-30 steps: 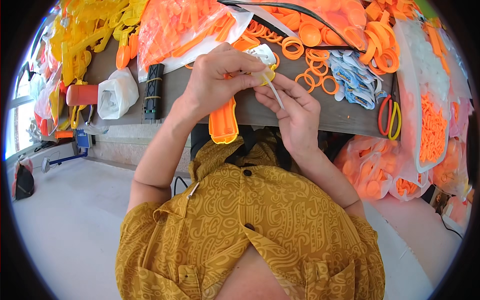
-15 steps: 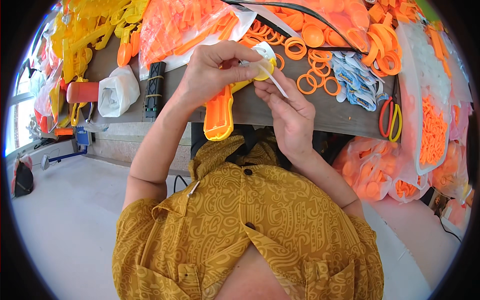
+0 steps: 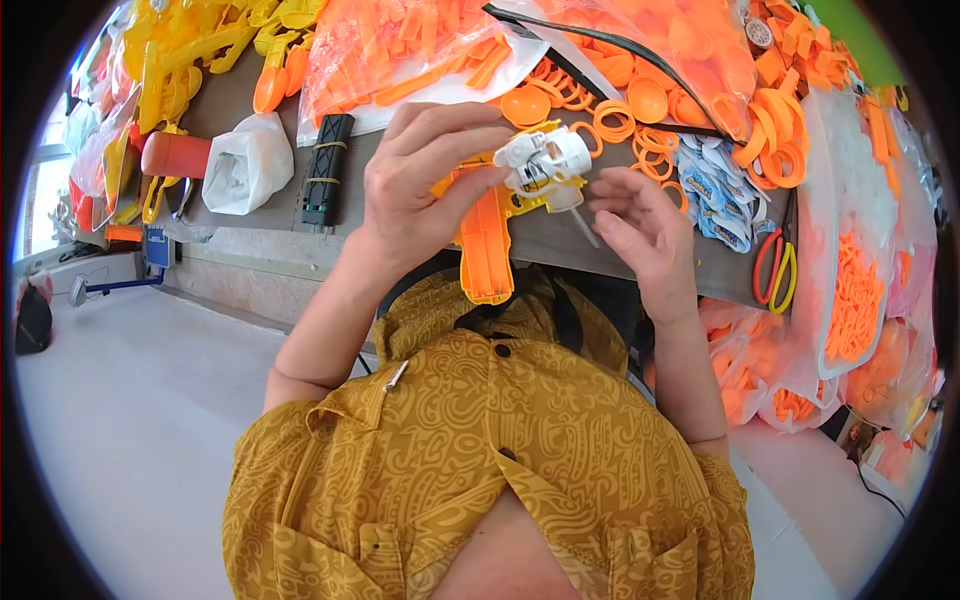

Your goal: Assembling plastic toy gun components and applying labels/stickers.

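Observation:
An orange and yellow toy-gun shell (image 3: 487, 255) lies at the table's near edge, its hollow grip toward me. In its upper part sits a white plastic mechanism (image 3: 545, 160) with a round end on the right. From that end a thin whitish tube (image 3: 585, 228) slants down toward me. My left hand (image 3: 415, 195) closes thumb and fingers on the left side of the shell, touching the white mechanism; the fingertips are partly hidden. Just right of the tube, my right hand (image 3: 648, 228) holds nothing, its fingers curved and apart.
Orange rings (image 3: 612, 120) and blue-white labels (image 3: 722, 185) lie beyond my right hand. Red-yellow scissors (image 3: 775, 270) rest at the right edge. A black bar with bands (image 3: 327, 170), a white bag (image 3: 248, 165) and a red cylinder (image 3: 175, 156) are left. Bagged orange parts (image 3: 400, 45) fill the back.
My right hand has let go of the thin tube and drawn away to the right, fingers spreading. The white mechanism, mostly covered before, now shows. My left hand stays on the shell.

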### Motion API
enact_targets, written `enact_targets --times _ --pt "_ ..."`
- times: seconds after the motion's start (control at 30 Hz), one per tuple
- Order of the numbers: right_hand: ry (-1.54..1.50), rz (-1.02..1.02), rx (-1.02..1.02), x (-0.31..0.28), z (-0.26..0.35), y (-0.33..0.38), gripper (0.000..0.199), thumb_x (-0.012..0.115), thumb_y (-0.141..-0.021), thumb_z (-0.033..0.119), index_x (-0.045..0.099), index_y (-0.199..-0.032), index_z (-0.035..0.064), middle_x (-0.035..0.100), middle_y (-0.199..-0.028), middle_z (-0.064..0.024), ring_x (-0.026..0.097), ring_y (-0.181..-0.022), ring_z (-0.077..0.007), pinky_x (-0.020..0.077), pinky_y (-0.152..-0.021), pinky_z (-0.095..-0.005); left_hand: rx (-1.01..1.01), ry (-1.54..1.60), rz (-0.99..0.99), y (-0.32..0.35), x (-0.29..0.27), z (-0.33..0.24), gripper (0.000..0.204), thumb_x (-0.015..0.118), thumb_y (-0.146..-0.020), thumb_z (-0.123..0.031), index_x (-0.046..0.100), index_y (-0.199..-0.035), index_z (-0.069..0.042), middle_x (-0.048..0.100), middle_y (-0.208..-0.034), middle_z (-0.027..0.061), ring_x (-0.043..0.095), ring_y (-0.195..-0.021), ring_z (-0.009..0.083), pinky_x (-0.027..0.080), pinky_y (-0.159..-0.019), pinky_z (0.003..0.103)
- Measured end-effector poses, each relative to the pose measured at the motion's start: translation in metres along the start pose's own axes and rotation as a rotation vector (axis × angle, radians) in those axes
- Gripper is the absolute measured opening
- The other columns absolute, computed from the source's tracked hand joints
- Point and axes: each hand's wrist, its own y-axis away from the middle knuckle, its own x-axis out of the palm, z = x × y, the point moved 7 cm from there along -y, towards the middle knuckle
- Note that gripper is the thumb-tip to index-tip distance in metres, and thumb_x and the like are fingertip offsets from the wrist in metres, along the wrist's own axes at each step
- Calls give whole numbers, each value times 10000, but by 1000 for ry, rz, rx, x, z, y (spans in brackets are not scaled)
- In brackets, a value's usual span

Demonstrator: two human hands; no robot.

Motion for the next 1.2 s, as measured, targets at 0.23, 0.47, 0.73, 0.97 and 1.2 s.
enact_targets --times 0.23,0.47,0.73,0.97,1.2 --pt "733 -96 -581 30 49 -15 165 609 -735 67 552 -884 23 491 -806 -41 516 -673 -137 416 -586 -269 -206 -186 129 30 9 -1 564 742 -587 -241 533 -1081 -66 485 -1134 113 451 -1005 301 365 -848 392" --pt "1018 108 -662 57 57 -32 138 577 -749 65 531 -867 10 484 -809 -86 534 -689 -243 429 -586 -333 -236 -138 176 35 17 11 572 730 -613 -256 530 -1105 -43 468 -1185 138 456 -1041 310 368 -885 385" --pt "1310 191 -923 66 59 -30 114 525 -649 39 493 -754 8 446 -744 -94 510 -661 -234 438 -543 -312 -177 -39 182 20 22 22 561 725 -599 -216 525 -1100 -60 490 -1152 113 466 -981 307 371 -862 392" --pt "1303 99 -1054 58 51 -24 171 543 -656 78 515 -795 -18 478 -780 -92 511 -690 -212 441 -568 -288 -192 -50 160 19 24 21 564 742 -598 -191 540 -1099 -31 486 -1167 143 461 -1039 317 373 -870 389" --pt "1003 -581 -925 -62 92 29 142 580 -743 -11 588 -883 5 582 -819 -99 560 -750 -244 459 -655 -305 -288 -73 48 36 23 25 569 740 -602 -165 531 -1116 -39 477 -1193 126 441 -1066 290 353 -897 375"
